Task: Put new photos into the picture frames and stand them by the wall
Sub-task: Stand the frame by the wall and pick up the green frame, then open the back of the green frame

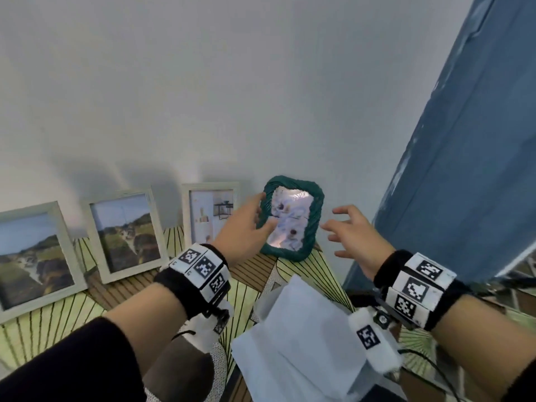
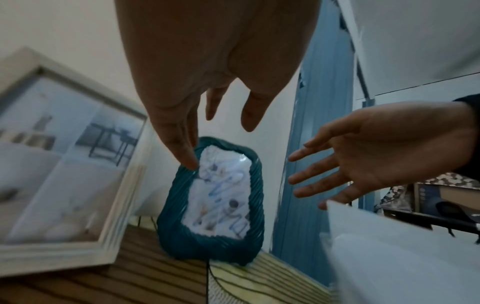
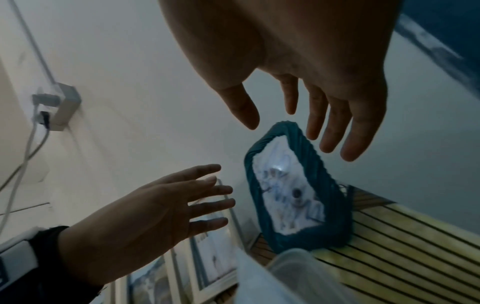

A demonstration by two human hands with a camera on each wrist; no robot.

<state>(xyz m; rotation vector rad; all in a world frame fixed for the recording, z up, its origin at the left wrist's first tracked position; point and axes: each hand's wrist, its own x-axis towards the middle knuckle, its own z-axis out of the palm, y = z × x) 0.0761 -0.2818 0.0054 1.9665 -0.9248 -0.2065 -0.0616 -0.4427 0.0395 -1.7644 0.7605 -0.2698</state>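
Observation:
A teal woven frame (image 1: pixel 314 227) with a pale flowery photo (image 1: pixel 290 219) in it stands upright on the table, leaning back on the white wall. My left hand (image 1: pixel 261 213) hovers at its left edge, fingers straight and spread. The right wrist view shows a gap between the left hand (image 3: pixel 223 197) and the frame (image 3: pixel 285 240). My right hand (image 1: pixel 330 232) is spread a little to the frame's right, holding nothing. In the left wrist view my left hand (image 2: pixel 221 142) sits above the frame (image 2: pixel 255 201), with the right hand (image 2: pixel 306 174) beside it.
Three white frames (image 1: pixel 34 256) (image 1: pixel 126 230) (image 1: pixel 210 216) with photos lean on the wall to the left. A pale sheet and clear box (image 1: pixel 295 329) lie in front of me. A blue curtain (image 1: pixel 464 169) hangs at the right. A socket with cables (image 3: pixel 59 107) is on the wall.

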